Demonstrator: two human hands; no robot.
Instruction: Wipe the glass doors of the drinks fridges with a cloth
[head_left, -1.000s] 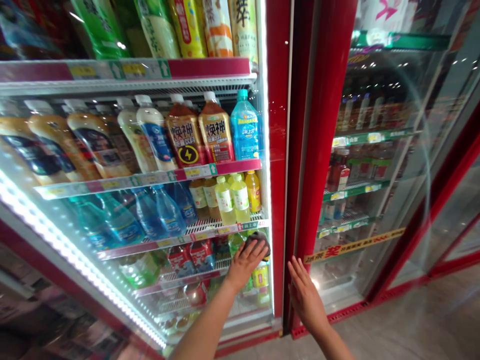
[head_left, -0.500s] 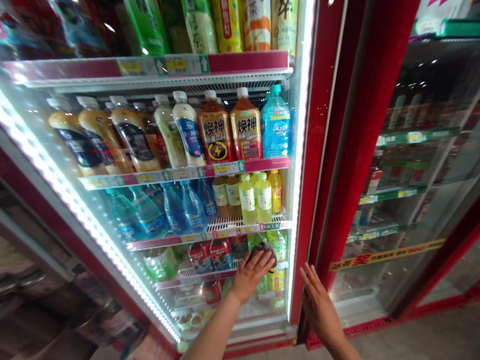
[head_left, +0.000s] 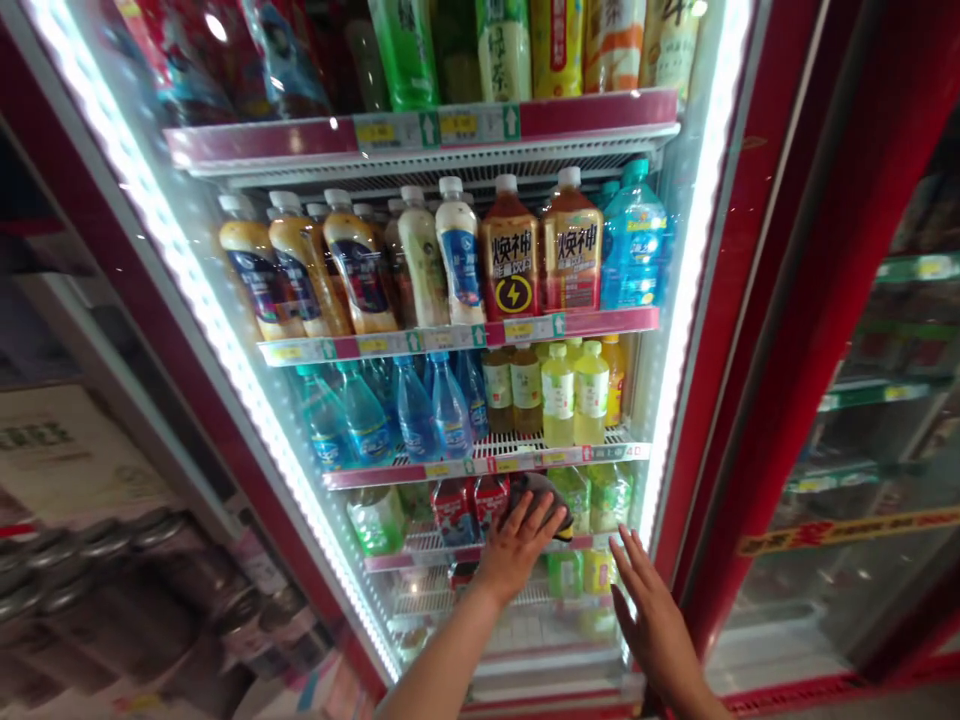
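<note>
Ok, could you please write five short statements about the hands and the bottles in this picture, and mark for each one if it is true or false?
1. The left hand has a dark cloth under its fingers. True.
2. The right hand holds a green bottle. False: its fingers are extended, and nothing shows in it.
3. The turquoise-capped blue bottle stands at the right end of its shelf. True.
4. The bottle with the lightning sign stands on the lowest shelf in view. False: it stands on the shelf above the clear blue bottles.
5. In the picture, the red packages are to the left of the cloth. True.
</note>
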